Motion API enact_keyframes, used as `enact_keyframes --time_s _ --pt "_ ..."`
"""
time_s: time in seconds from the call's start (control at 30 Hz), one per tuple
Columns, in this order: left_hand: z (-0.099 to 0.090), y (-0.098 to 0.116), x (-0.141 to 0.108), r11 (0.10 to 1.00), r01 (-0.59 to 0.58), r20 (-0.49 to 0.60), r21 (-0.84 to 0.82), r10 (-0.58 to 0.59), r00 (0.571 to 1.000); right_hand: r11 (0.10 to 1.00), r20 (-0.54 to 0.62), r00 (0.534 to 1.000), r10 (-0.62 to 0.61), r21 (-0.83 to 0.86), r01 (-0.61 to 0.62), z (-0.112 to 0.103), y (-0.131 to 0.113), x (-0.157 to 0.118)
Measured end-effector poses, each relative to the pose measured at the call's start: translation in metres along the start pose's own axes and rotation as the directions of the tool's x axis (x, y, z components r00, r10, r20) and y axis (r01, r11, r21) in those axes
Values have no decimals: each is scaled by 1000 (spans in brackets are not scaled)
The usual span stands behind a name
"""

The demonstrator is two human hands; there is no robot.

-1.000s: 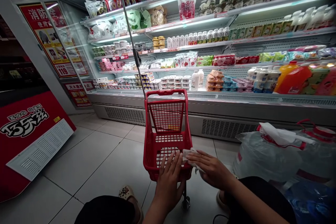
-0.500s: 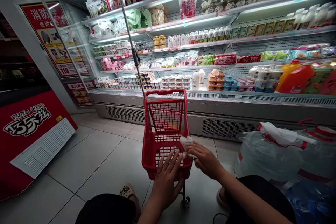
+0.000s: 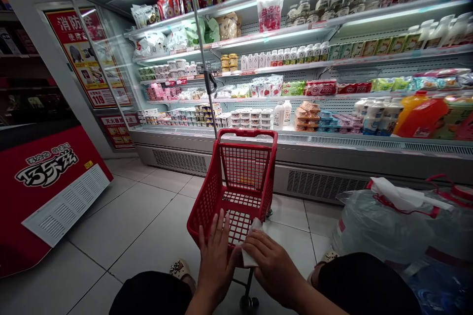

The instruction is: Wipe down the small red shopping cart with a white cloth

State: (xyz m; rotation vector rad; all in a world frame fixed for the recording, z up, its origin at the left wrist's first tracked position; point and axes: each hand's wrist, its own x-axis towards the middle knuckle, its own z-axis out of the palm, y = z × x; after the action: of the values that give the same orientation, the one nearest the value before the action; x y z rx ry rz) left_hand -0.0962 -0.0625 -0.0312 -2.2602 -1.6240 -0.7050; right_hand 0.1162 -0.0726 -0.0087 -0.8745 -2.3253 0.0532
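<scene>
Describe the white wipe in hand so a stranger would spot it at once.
Before the refrigerated display case stands a red shopping cart. At its near rim, the right hand holds a crumpled white wipe. Unlike the white strip draped over the large clear bottles, it sits under fingers.

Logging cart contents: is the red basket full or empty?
Looks empty: the red basket shows bare grid across its visible floor.
</scene>
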Motion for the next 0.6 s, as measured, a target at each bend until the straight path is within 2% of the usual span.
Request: enact_keyframes --time_s 0.07,0.13,0.2,0.3,0.43,0.6 --pt "7 -3 2 988 152 -61 -7 -152 987 1000 -3 1000 3 -30 -3 10 -11 8" --pt "11 -7 6 968 251 -96 -19 -252 963 998 20 1000 -3 -66 4 20 -18 17" --pt "13 -11 11 953 302 -103 -25 -303 947 996 54 999 -3 -94 8 27 -21 25" --pt "13 -21 17 948 316 -61 -36 -318 946 995 63 998 -25 -91 31 30 -14 31" --pt "20 -31 25 954 292 -2 -68 -293 956 988 73 991 -110 -100 117 15 23 34" --pt "37 -35 37 941 320 -38 -106 -326 945 965 -12 1000 -9 -262 5 -14 98 33"
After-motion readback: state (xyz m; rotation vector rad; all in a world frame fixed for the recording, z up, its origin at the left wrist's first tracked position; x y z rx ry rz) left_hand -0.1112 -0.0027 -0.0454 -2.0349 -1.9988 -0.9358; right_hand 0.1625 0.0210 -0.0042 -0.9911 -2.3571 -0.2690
